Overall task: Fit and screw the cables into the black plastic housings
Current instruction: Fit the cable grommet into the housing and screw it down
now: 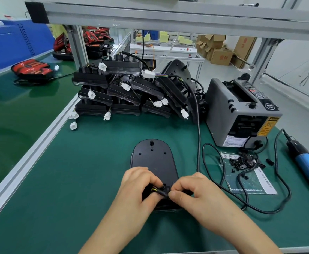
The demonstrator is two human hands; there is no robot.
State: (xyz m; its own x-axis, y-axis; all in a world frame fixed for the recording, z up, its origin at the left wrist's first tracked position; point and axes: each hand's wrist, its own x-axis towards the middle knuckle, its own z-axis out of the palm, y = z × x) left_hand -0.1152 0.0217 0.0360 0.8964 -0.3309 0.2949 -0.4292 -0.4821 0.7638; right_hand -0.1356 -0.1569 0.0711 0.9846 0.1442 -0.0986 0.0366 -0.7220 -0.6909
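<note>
**A factory assembly line bench**

A green work mat (pixel 76 180) covers a bench built of aluminium frame (pixel 168 21). Black plastic housings (pixel 124 92) with white connectors lie heaped at the far side. To the right stand a grey tape dispenser (pixel 238 114) and a powered screwdriver (pixel 305 160). A green belt (pixel 21 99) at left carries red parts (pixel 31 68), and cardboard boxes (pixel 221 55) are stacked far off.

Near end of housing (pixel 153 162) beneath hands (pixel 140 187); screwdriver (pixel 304 162) clipped at right edge.

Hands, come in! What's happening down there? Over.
Left hand and right hand both pinching the cable end on the black housing. Electric screwdriver lying aside, right. Black cord runs alongside, not blocking.
</note>
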